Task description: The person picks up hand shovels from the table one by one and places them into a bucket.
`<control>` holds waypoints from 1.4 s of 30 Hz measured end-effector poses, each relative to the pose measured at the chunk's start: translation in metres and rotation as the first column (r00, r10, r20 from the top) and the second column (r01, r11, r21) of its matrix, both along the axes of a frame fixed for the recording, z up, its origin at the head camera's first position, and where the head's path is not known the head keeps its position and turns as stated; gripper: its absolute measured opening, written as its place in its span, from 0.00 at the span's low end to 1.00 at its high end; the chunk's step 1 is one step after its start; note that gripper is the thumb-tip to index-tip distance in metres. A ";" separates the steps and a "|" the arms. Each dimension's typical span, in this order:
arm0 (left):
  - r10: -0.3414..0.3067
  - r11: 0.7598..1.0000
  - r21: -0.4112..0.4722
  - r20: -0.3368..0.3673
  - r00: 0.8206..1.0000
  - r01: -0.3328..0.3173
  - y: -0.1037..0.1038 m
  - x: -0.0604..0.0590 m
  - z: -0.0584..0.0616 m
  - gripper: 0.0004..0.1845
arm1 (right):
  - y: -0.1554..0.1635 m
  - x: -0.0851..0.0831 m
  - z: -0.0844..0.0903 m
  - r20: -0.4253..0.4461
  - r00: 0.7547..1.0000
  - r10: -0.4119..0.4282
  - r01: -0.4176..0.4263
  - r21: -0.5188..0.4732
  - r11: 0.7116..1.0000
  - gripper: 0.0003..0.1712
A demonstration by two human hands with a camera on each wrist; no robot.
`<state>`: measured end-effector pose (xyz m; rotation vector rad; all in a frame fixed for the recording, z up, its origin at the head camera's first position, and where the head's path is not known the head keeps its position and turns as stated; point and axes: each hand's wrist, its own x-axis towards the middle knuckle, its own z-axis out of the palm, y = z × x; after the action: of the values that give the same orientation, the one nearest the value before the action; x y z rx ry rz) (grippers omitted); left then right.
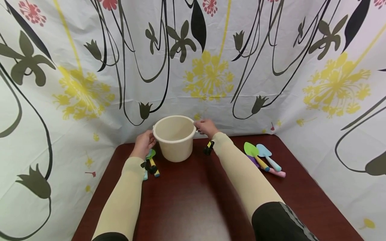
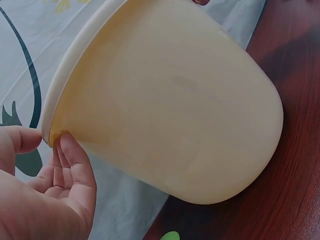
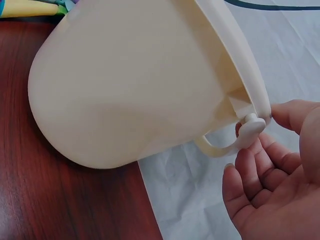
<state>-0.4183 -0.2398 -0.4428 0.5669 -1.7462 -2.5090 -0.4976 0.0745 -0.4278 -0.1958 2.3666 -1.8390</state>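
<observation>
A cream plastic bucket (image 1: 176,147) is upright at the back of the table, its mouth facing up. My left hand (image 1: 143,144) pinches the rim on its left side; in the left wrist view the thumb (image 2: 25,139) is at the rim's outer edge and the fingertips are tucked under it. On the opposite side my right hand (image 1: 206,127) grips the rim beside the white handle joint (image 3: 251,125), fingers curled beneath. Part of the bucket's curved handle (image 3: 215,148) hangs below that joint. Whether the base touches the table is hard to tell.
Toy trowels, one with a green blade and yellow handle (image 1: 153,164), lie left of the bucket, partly behind my left wrist. Several more, including a light blue trowel (image 1: 268,157), are piled at the right. A patterned curtain (image 1: 208,40) borders the dark red table (image 1: 181,201).
</observation>
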 end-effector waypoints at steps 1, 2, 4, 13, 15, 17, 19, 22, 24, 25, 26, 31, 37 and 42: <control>-0.002 1.000 -0.004 0.000 1.000 0.002 0.000 0.000 0.000 0.23 | 0.001 0.001 0.000 0.001 1.000 0.000 0.000 0.000 1.000 0.24; -0.004 1.000 -0.006 0.000 1.000 0.004 0.001 -0.001 0.000 0.24 | 0.001 0.002 0.001 0.002 1.000 0.001 -0.001 0.000 1.000 0.23; -0.005 1.000 -0.009 -0.002 1.000 0.005 0.001 -0.002 -0.001 0.24 | 0.002 0.003 0.000 0.007 1.000 0.003 -0.003 -0.002 1.000 0.22; 0.019 0.999 -0.029 -0.037 0.999 -0.020 0.007 -0.001 -0.005 0.22 | 0.008 0.004 -0.004 0.016 1.000 -0.014 0.014 -0.034 0.999 0.28; 0.020 0.999 -0.024 -0.047 0.999 -0.021 0.008 0.000 -0.005 0.22 | 0.010 0.006 -0.004 0.005 1.000 -0.011 0.011 -0.040 0.999 0.28; 0.014 1.000 -0.020 -0.057 0.998 -0.015 0.010 0.001 -0.006 0.23 | 0.013 0.008 -0.004 -0.006 1.000 -0.010 0.010 -0.049 0.999 0.27; 0.003 1.000 -0.012 -0.065 0.998 -0.004 0.012 0.001 -0.007 0.24 | 0.017 0.012 -0.003 -0.014 1.000 -0.010 0.009 -0.057 0.998 0.27; -0.014 1.000 -0.008 -0.077 0.997 0.013 0.017 0.003 -0.008 0.24 | 0.025 0.019 -0.003 -0.016 1.000 -0.004 0.002 -0.069 0.998 0.26; -0.024 1.000 -0.007 -0.085 0.996 0.023 0.021 0.005 -0.008 0.23 | 0.031 0.023 -0.003 -0.009 1.000 0.000 -0.001 -0.070 0.998 0.27; -0.029 1.000 -0.007 -0.092 0.995 0.029 0.023 0.007 -0.009 0.23 | 0.034 0.025 -0.004 -0.004 1.000 0.001 -0.001 -0.074 0.997 0.27; -0.034 0.999 -0.009 -0.095 0.995 0.034 0.025 0.008 -0.008 0.22 | 0.037 0.027 -0.005 0.002 1.000 0.002 -0.002 -0.079 0.997 0.27; -0.062 0.998 -0.003 -0.121 0.991 0.062 0.035 0.015 -0.008 0.18 | 0.051 0.040 -0.009 0.029 1.000 -0.009 0.012 -0.109 0.994 0.26; -0.111 0.994 0.002 -0.142 0.984 0.112 0.045 0.023 -0.007 0.18 | 0.068 0.055 -0.010 0.042 0.999 -0.023 0.027 -0.115 0.993 0.25; -0.154 0.988 -0.002 -0.151 0.976 0.156 0.054 0.030 -0.006 0.21 | 0.081 0.070 -0.007 0.033 0.999 -0.031 0.035 -0.119 0.992 0.27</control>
<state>-0.3885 -0.1854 -0.4490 0.2409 -1.7879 -2.5840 -0.4280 0.1552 -0.4350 -0.1405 2.2537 -1.9861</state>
